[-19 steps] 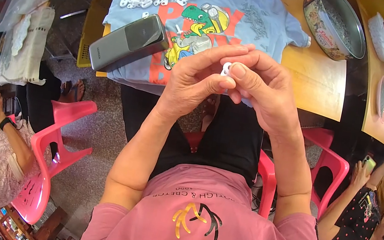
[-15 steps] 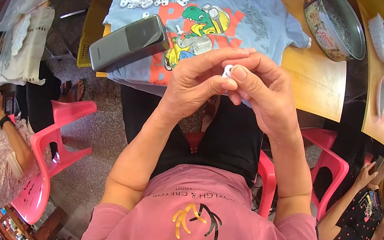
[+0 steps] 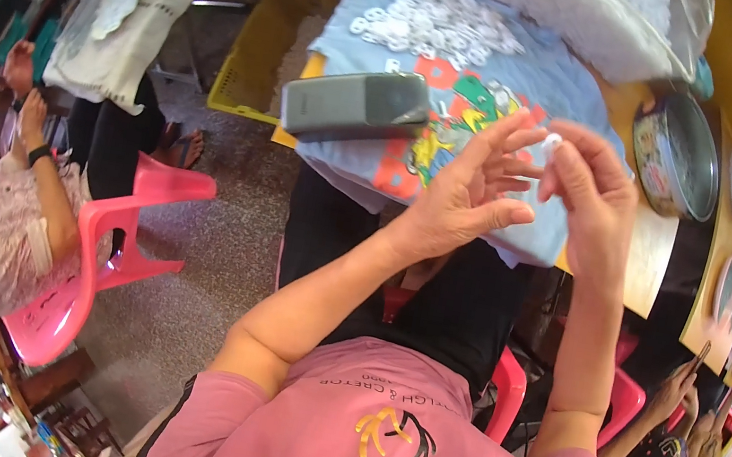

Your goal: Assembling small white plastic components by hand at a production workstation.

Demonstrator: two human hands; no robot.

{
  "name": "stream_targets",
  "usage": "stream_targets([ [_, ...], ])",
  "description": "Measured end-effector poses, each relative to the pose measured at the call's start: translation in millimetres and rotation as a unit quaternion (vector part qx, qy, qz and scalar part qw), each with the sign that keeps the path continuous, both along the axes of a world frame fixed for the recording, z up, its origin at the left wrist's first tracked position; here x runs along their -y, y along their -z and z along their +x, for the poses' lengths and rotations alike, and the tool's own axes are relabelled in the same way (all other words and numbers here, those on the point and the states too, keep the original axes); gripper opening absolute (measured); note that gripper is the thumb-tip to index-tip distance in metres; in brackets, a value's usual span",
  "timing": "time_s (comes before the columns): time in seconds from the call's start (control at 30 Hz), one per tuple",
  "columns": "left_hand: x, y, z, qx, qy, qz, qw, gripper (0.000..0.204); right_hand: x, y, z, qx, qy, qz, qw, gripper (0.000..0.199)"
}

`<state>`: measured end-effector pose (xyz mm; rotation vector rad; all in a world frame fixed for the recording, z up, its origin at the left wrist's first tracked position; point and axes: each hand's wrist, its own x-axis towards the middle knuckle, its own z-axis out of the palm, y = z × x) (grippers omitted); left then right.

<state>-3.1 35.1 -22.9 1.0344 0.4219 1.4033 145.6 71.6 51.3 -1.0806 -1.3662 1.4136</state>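
Your right hand (image 3: pixel 587 192) pinches a small white piece (image 3: pixel 551 143) between thumb and fingers, above the right part of the blue shirt (image 3: pixel 344 55); your left hand (image 3: pixel 466 201), over the shirt's near part, is loosely open, thumb apart, gripping nothing (can't tell if its fingertips touch the right). White pile (image 3: pixel 446 23) on the shirt's far part, gray power bank (image 3: pixel 357 106) on its left.
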Motion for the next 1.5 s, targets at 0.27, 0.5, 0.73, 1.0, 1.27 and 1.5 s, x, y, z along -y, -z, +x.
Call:
stream_targets([
  [0.27,-1,7,3,0.016,-0.035,-0.028,0.999,0.069,-91,-43,-136,-0.068,-0.086,0.083,0.991,0.026],
  [0.5,-3,6,1,-0.048,-0.034,-0.039,0.998,0.033,-128,-65,-145,0.078,-0.106,0.108,0.985,0.029],
  [0.73,1,2,0,-0.176,-0.095,0.005,0.980,0.016,-131,-12,-67,0.272,-0.088,0.212,0.934,0.022],
  [1.0,2,-4,2,-0.196,-0.089,0.003,0.977,0.014,-116,46,-49,0.375,-0.149,0.433,0.806,0.015],
  [1.27,1,3,5,-0.184,-0.097,0.021,0.978,0.015,-120,49,-56,0.424,-0.178,0.515,0.723,0.016],
  [1.5,4,3,5,-0.138,-0.059,-0.060,0.987,0.012,-101,22,-33,0.227,-0.153,0.128,0.953,0.021],
])
